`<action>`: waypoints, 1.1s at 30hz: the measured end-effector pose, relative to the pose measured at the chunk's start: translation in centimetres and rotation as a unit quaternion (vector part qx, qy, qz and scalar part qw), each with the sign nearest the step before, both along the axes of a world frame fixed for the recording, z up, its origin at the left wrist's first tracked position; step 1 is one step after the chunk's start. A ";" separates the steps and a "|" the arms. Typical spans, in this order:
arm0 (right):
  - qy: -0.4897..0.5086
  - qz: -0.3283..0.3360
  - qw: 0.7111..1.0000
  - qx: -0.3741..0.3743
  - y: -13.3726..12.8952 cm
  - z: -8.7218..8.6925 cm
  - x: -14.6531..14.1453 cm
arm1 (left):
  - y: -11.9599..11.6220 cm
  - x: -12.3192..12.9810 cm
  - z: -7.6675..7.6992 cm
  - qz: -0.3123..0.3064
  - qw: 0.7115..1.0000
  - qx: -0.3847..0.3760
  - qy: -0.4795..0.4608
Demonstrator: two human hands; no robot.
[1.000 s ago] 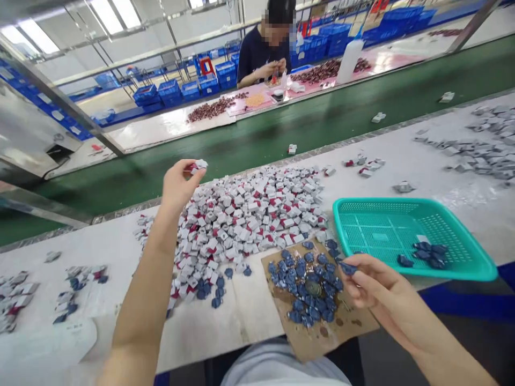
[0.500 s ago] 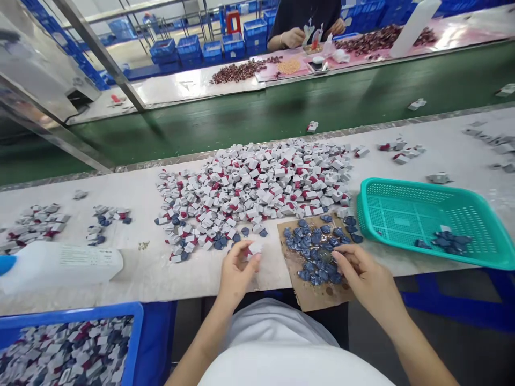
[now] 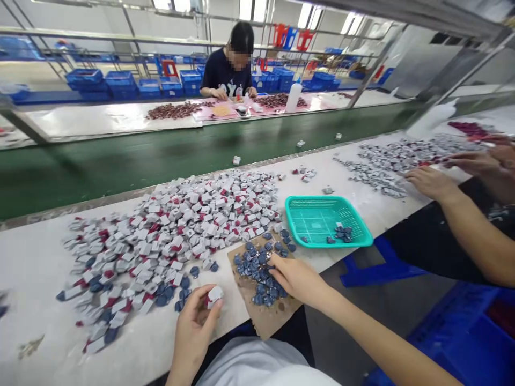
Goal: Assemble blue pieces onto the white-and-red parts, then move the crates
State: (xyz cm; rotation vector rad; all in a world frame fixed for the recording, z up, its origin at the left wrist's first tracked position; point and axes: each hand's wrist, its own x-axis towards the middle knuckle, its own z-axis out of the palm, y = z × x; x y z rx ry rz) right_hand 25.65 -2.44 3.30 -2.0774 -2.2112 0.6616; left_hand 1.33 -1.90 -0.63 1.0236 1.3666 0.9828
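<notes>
Block, pale grey and red, pinched in the left hand, over the surface near the cardboard. Right hand bent to the blue pieces spread on that cardboard; whether it grasps one, cannot tell from where I stand. Likely trouble: wet-looking pieces clinging together, so two lift at once; or a slack pinch losing the block into the nearby pile.

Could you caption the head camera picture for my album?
Left hand holding a white-and-red piece, right hand at a pile of dark blue pieces on cardboard, a teal basket nearby.
</notes>
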 end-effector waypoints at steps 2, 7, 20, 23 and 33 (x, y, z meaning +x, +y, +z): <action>-0.024 -0.002 1.000 -0.002 0.1 0.0 -0.6 | -0.1 0.1 0.0 0.011 1.000 -0.004 0.008; -0.049 -0.023 0.999 -0.005 -0.3 0.0 -1.3 | 0.0 0.1 -0.1 0.030 0.998 -0.052 -0.017; 0.009 -0.008 1.000 -0.027 -0.1 -0.4 -0.4 | 0.4 0.7 1.5 0.078 0.991 -0.076 -0.075; 0.027 -0.010 0.999 -0.018 -0.1 -0.1 -0.3 | 0.3 0.9 1.3 0.069 0.991 -0.079 -0.089; 0.205 -0.030 0.978 0.005 -0.6 0.4 0.5 | 0.7 2.0 2.5 0.010 0.985 -0.069 -0.157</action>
